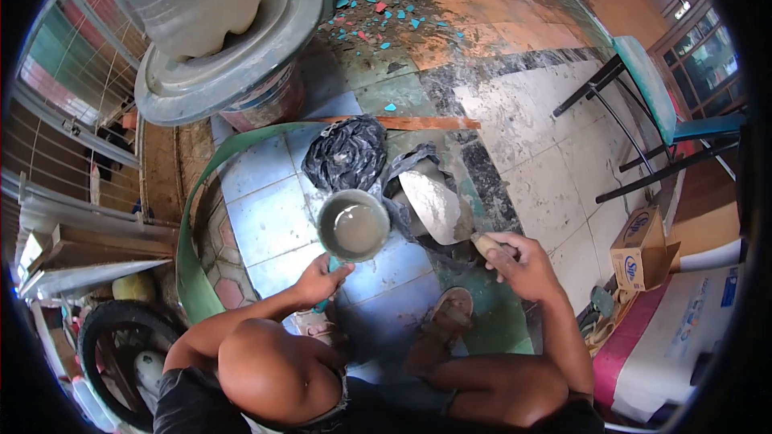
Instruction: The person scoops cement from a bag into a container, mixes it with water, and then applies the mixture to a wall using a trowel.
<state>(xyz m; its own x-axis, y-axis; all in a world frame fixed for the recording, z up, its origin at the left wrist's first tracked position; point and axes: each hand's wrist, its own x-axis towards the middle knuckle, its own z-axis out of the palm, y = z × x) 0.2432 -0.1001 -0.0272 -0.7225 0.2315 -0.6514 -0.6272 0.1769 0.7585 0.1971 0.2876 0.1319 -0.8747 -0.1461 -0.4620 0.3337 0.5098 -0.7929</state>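
Observation:
My left hand (320,282) is closed around the teal handle of a water dipper (323,233), which holds cloudy greyish water. My right hand (524,265) grips the wooden handle of a trowel (465,231). White powder (432,197) covers most of its blade. The blade is over an opened black plastic bag (400,167), whose contents are mostly hidden beneath it. A second, crumpled black plastic bag (346,153) lies just beyond the dipper. The dipper and the trowel blade are close together, in front of my knees.
A bucket (269,100) with a wide grey lid (297,4) and a plastic jug (193,0) stands at upper left. Rubble (378,16) lies on the far tiles. A chair (647,96) and a cardboard box (639,249) are on the right, a tyre (96,329) at lower left.

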